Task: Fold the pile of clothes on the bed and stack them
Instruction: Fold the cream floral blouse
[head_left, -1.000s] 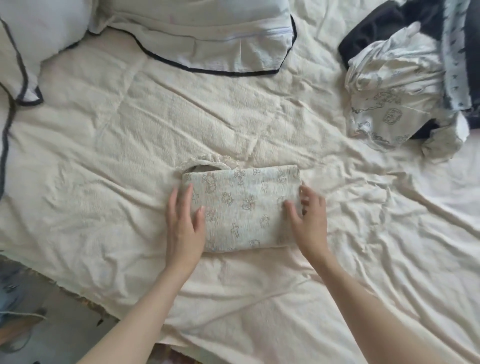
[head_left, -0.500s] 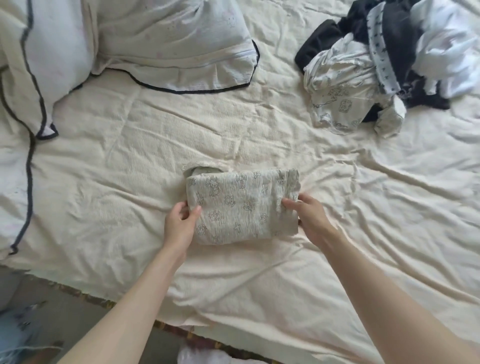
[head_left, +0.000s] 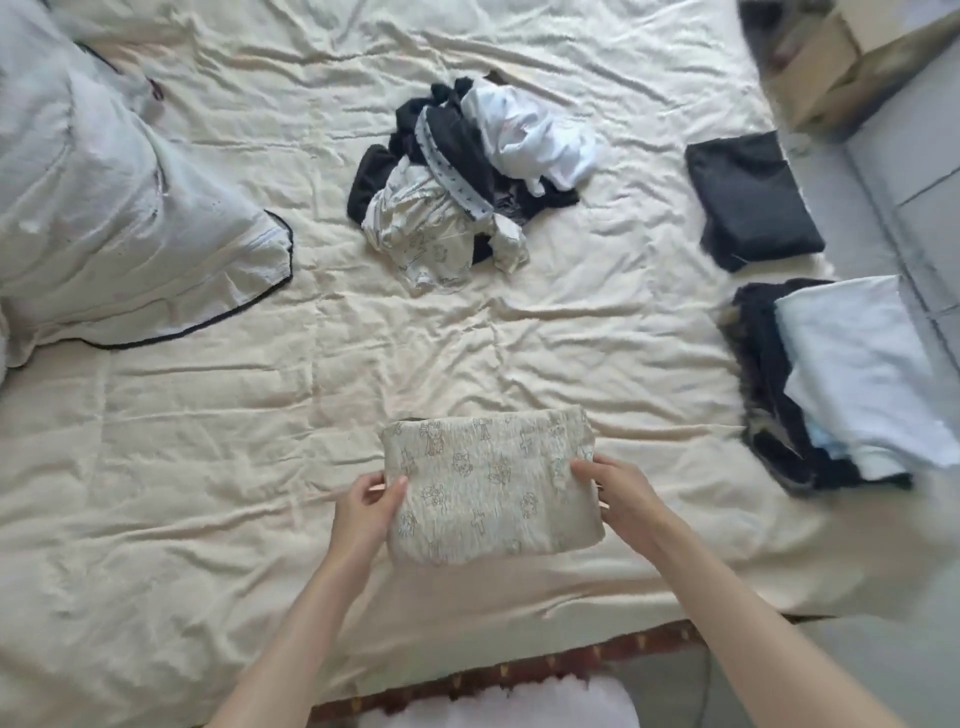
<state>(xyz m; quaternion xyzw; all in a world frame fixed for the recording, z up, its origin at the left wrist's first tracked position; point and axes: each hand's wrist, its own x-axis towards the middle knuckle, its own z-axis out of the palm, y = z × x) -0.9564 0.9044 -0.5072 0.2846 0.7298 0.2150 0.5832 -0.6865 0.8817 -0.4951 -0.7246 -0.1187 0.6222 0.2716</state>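
Rumpled cream bedspread, grey tiled floor, left hand and right hand pinching folded printed garment

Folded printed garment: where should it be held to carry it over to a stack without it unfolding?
By its two short ends, one from each side, as the left hand and right hand grip the printed garment now. It is a flat, wide rectangle, so end pinches likely keep the layers together.
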